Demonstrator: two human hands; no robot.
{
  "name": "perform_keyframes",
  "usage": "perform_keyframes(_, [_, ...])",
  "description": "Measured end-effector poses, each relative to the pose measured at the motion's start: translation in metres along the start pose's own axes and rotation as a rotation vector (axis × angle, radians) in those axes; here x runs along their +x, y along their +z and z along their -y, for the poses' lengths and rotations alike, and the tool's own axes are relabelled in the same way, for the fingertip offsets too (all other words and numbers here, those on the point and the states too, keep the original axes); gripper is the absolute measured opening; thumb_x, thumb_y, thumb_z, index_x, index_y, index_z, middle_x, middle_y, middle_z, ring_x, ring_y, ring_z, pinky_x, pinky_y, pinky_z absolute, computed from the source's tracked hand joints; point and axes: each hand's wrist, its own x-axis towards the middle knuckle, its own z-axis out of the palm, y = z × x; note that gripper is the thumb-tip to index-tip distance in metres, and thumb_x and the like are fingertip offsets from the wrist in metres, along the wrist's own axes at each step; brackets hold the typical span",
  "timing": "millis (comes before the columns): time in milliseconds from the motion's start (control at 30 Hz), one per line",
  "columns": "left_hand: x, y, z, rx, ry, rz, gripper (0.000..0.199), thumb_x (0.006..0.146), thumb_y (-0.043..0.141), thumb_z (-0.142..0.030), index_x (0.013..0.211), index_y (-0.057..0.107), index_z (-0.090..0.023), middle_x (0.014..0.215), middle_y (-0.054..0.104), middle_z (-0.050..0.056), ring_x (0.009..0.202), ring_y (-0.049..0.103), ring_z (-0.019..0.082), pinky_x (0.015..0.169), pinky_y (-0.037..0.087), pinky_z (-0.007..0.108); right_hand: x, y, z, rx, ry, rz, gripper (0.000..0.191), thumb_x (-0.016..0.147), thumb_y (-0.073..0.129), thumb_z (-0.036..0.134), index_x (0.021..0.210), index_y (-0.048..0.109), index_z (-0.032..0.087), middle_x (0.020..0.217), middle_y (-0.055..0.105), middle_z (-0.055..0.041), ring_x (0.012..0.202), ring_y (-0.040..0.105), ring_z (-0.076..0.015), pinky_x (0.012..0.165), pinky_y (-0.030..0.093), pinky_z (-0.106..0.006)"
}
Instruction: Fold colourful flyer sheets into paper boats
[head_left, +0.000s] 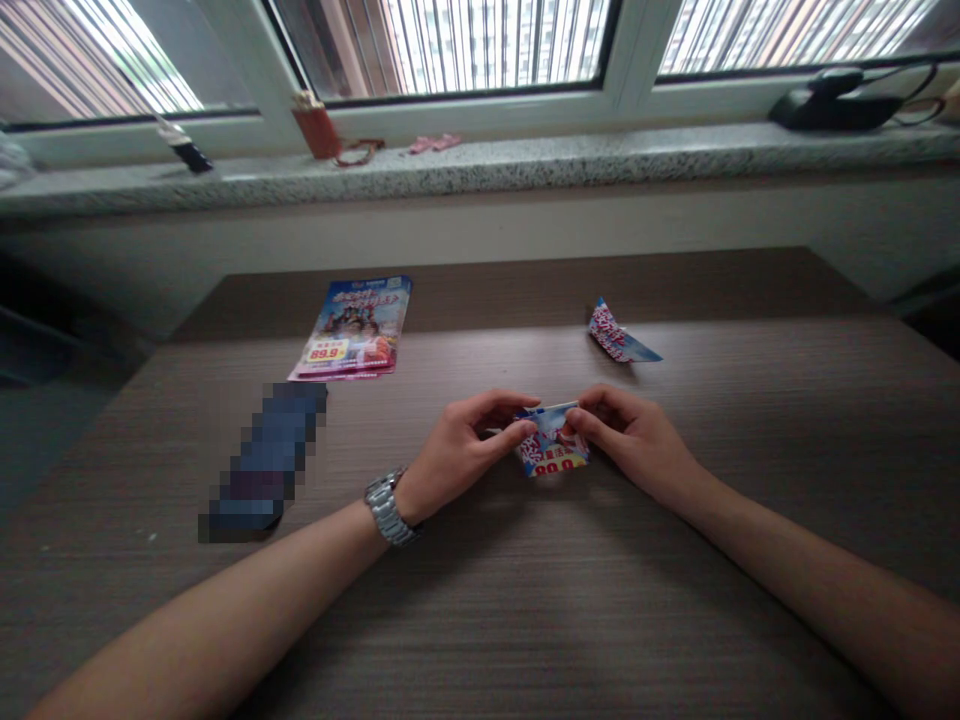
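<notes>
A small folded flyer [553, 452], printed in blue, red and yellow, is held just above the table between both hands. My left hand [472, 435], with a metal watch [390, 508] on its wrist, pinches the left side, thumb on the near face. My right hand [626, 435] pinches the upper right corner the same way. Most of the fingertips behind the paper are hidden. Beyond my right hand lies a folded paper shape [616, 335] with similar print, its pointed ends raised.
A stack of colourful flyers [356, 325] lies at the back left of the wooden table [480, 620]. Nearer is a dark, pixelated phone-like object [266, 460]. The stone windowsill [525, 165] holds a red box [318, 130], a dark bottle [187, 152] and a black device with a cable [832, 105].
</notes>
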Motion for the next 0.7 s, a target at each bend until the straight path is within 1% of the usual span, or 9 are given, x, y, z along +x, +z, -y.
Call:
perform_keyframes(167, [0.0022, -0.0009, -0.0022, -0.078, -0.037, -0.022, 0.025, 0.089, 0.072, -0.034, 0.106, 0.073, -0.016, 0.099, 0.078, 0.005, 0.089, 0.072, 0.016, 0.082, 0.059, 0.026, -0.0008, 0.0001, 0.0009, 0.008, -0.006, -0.012, 0.027, 0.087, 0.069, 0.048, 0.084, 0.066, 0.022, 0.073, 0.074, -0.0014, 0.064, 0.067, -0.0173, 0.061, 0.055, -0.030])
perform_keyframes(400, [0.0029, -0.0024, -0.0024, -0.048, -0.071, -0.023, 0.019, 0.090, 0.072, -0.031, 0.099, 0.074, -0.015, 0.095, 0.077, 0.005, 0.087, 0.072, 0.016, 0.080, 0.058, 0.025, -0.0021, 0.0006, 0.0003, -0.022, -0.023, -0.012, 0.027, 0.089, 0.067, 0.048, 0.084, 0.069, 0.022, 0.075, 0.074, -0.0021, 0.064, 0.066, -0.0177, 0.060, 0.054, -0.030])
perform_keyframes(700, [0.0023, -0.0010, -0.0056, -0.044, -0.081, -0.009, 0.021, 0.091, 0.069, -0.034, 0.097, 0.072, -0.014, 0.092, 0.076, 0.005, 0.083, 0.070, 0.015, 0.077, 0.057, 0.025, -0.0034, 0.0007, -0.0002, -0.057, -0.026, -0.021, 0.026, 0.090, 0.067, 0.047, 0.083, 0.070, 0.022, 0.074, 0.073, -0.0015, 0.064, 0.065, -0.0173, 0.059, 0.052, -0.029])
